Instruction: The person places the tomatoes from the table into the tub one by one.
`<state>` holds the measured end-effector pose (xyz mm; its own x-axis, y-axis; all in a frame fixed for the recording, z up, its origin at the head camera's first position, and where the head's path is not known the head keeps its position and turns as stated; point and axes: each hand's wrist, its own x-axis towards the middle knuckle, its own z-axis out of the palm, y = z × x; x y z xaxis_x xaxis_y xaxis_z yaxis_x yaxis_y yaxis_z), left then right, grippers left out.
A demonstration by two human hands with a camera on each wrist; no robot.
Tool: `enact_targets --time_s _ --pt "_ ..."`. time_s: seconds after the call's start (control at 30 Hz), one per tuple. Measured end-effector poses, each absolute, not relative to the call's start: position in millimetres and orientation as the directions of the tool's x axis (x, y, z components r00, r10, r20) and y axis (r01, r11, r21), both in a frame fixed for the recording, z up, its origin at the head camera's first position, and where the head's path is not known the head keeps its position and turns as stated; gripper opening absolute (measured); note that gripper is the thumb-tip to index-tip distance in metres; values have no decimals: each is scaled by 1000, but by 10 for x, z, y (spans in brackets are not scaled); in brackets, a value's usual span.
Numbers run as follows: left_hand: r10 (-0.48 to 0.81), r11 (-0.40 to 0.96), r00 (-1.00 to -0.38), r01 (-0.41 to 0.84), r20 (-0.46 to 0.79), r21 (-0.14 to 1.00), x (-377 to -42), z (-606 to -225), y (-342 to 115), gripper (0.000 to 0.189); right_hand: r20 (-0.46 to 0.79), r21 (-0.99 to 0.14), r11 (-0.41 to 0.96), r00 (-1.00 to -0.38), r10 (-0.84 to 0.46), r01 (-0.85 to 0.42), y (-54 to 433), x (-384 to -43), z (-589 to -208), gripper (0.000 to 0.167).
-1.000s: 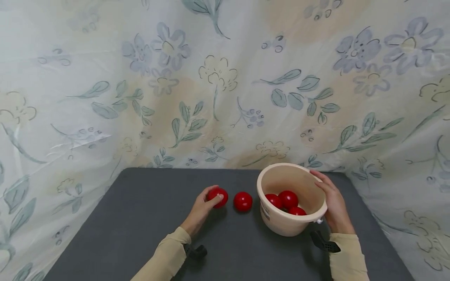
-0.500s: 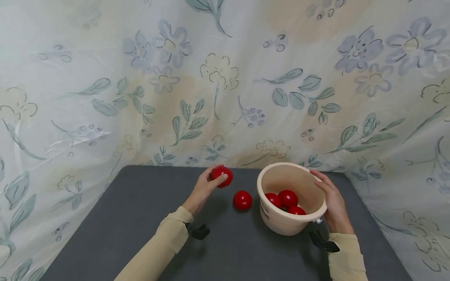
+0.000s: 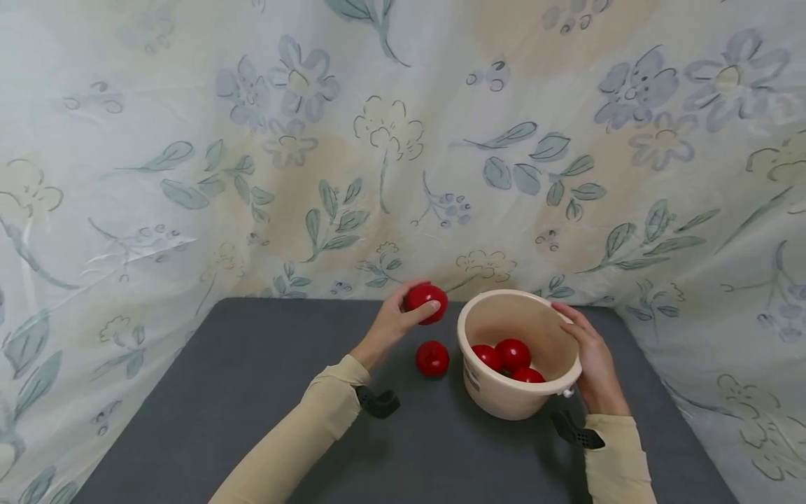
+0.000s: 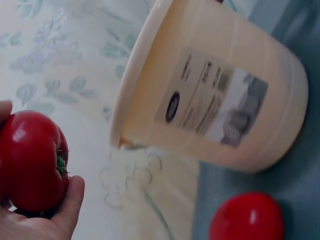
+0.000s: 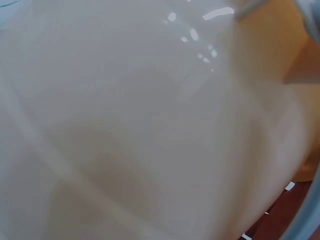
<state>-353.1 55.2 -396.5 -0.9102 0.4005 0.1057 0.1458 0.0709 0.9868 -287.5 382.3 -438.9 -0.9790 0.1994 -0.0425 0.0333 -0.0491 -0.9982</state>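
My left hand point(image 3: 390, 325) grips a red tomato point(image 3: 426, 304) above the table, left of the bucket's rim. In the left wrist view the held tomato point(image 4: 32, 160) shows a small green stem end, with the thumb against its side. A second tomato point(image 3: 432, 358) lies on the table beside a cream plastic bucket point(image 3: 504, 404). The bucket is tilted, its opening showing several tomatoes point(image 3: 513, 355) inside. My right hand point(image 3: 595, 360) holds the bucket at its right rim; some fingers are hidden behind it. The bucket's pale wall point(image 5: 150, 100) fills most of the right wrist view.
A dark grey table point(image 3: 252, 392) lies under everything. A floral-patterned cloth point(image 3: 378, 175) hangs behind it and along both sides. The bucket bears a printed label point(image 4: 210, 100) on the side facing the left hand.
My left hand has raised the tomato off the table, then carried it to the right towards the bucket. The right hand and bucket have stayed in place.
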Motion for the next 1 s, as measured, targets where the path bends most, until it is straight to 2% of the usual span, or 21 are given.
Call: enact_targets --time_s 0.37,1.0 --pt "482 28 -868 153 121 988 -3453 -3903 874 58 -42 -999 -16 -978 206 40 3819 -2863 -4371 46" --pt "524 54 -846 154 104 987 -3399 -3991 1146 59 -51 -999 -9 -974 219 51 3816 -2857 -4373 46"
